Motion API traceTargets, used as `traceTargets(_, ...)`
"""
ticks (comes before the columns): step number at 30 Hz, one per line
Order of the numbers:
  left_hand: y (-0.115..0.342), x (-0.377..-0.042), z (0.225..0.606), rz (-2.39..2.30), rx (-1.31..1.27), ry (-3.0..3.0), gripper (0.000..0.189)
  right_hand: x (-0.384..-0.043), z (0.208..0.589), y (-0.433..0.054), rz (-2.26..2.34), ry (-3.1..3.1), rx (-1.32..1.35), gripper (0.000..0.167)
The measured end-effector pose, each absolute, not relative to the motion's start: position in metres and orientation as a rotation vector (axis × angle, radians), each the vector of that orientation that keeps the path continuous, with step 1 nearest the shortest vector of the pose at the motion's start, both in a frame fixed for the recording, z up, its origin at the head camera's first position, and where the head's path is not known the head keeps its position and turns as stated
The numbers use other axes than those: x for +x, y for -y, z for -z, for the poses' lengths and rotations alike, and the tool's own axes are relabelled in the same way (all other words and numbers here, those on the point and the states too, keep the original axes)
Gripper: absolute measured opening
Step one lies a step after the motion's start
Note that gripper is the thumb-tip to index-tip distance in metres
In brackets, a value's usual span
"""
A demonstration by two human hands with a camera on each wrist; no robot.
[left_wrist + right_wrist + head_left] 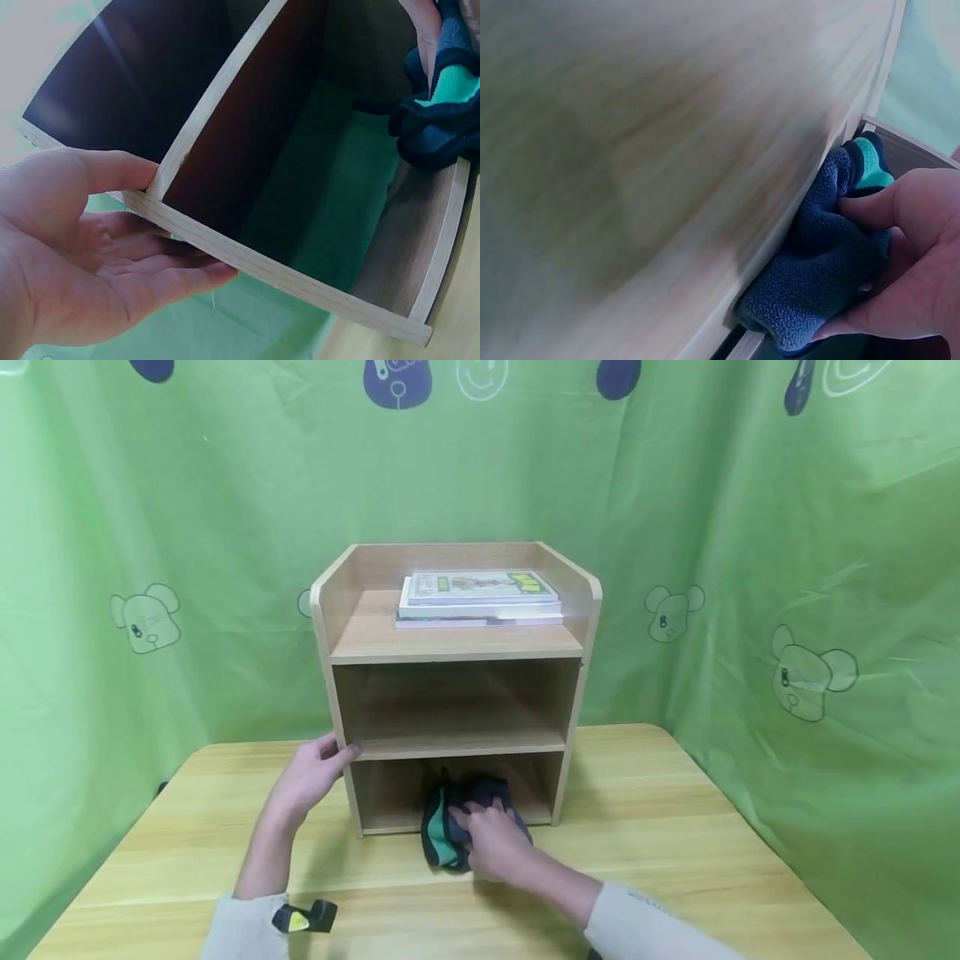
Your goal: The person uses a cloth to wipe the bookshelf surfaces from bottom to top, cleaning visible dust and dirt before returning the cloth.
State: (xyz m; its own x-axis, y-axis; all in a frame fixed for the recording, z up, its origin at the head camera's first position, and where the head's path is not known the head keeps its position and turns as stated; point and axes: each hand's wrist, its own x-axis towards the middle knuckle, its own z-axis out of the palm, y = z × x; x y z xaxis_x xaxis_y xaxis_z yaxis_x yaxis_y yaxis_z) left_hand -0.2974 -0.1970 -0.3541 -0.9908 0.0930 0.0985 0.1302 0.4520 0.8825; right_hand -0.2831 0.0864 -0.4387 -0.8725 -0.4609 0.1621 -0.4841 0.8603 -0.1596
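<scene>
Blue cloth (810,251) fills the right grip (498,843), below books (480,600) with blurred lettering.

Cloth (817,251): fuzzy, navy and teal, black-edged; bunched across the front edge of the lowest compartment, partly out.
Shelf (457,750): pale wood, upright, open-fronted, three levels.

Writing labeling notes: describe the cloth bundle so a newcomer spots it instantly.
Find the wooden shelf unit standing on the table. At its bottom opening, the cloth bundle spills over the front edge. Unlike the flat books on top, it's fuzzy, dark blue and green.
</scene>
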Motion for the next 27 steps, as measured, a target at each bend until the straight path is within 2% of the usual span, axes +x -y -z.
traceTargets(8,0.199,-0.301,0.357,1.764,-0.356,2.61,0.073,-0.284,0.439,-0.089,-0.297,2.909,0.75,0.065)
traceTargets(27,0.199,-0.308,0.386,1.646,-0.266,2.672,0.061,-0.284,0.444,-0.089,-0.302,2.857,0.769,0.063)
